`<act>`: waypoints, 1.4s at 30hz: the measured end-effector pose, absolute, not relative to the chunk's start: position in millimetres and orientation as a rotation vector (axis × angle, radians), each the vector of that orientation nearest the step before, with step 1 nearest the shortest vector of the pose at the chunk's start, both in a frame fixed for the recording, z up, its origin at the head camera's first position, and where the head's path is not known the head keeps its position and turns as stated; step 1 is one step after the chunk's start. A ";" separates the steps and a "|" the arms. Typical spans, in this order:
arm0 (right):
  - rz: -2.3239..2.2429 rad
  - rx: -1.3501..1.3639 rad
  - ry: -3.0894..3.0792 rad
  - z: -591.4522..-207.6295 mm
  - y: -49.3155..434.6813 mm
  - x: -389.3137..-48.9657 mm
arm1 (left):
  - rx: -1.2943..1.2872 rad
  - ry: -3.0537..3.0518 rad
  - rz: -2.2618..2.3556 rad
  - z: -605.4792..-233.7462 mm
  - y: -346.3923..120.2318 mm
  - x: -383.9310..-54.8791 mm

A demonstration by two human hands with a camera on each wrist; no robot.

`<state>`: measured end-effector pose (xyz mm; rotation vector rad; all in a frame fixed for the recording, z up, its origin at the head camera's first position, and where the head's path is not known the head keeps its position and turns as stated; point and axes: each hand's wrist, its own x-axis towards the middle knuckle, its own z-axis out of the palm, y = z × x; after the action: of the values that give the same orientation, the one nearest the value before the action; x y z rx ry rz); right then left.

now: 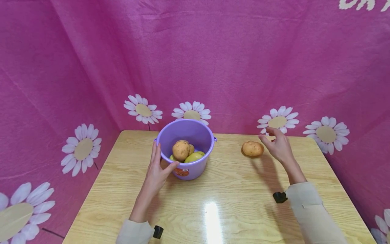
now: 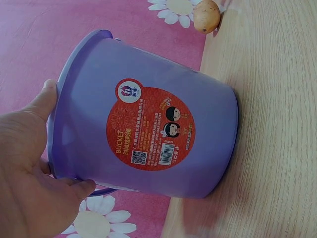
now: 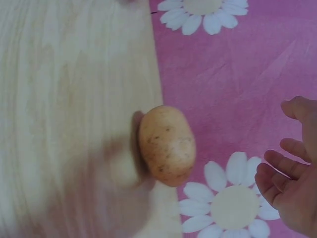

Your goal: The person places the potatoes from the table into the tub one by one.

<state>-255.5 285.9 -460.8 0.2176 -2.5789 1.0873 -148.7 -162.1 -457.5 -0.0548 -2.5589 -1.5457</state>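
A purple bucket stands upright on the table's left half. Inside lie a large potato, another brownish piece partly hidden behind it, and smooth yellow-green oblong fruit whose kind I cannot tell. My left hand rests against the bucket's near left rim, fingers extended along the outside and thumb at the front edge. Over on the right, a single potato lies on the wood. Just right of it and above the table hovers my right hand, fingers loosely bent, thumb apart, holding nothing.
The light wooden table meets a pink cloth backdrop with daisy prints at its back edge. More of that cloth hangs at both sides. A red label is on the bucket's near side.
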 end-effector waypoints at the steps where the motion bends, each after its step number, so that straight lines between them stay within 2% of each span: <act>1: 1.085 0.218 -2.591 -464.1 286.7 -256.0 | -0.053 -2.559 -1.547 -457.6 -162.2 -148.6; 21: 1.051 0.233 -2.842 -519.6 295.6 -267.6 | -0.057 -2.566 -1.530 -458.2 -163.6 -147.3; 42: 1.057 0.270 -2.934 -537.5 293.7 -278.0 | -0.061 -2.560 -1.560 -457.2 -163.2 -148.3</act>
<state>-278.0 293.7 -537.5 0.2698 -2.9343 1.0570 -148.3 -163.2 -457.2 -0.0605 -2.5597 -1.5600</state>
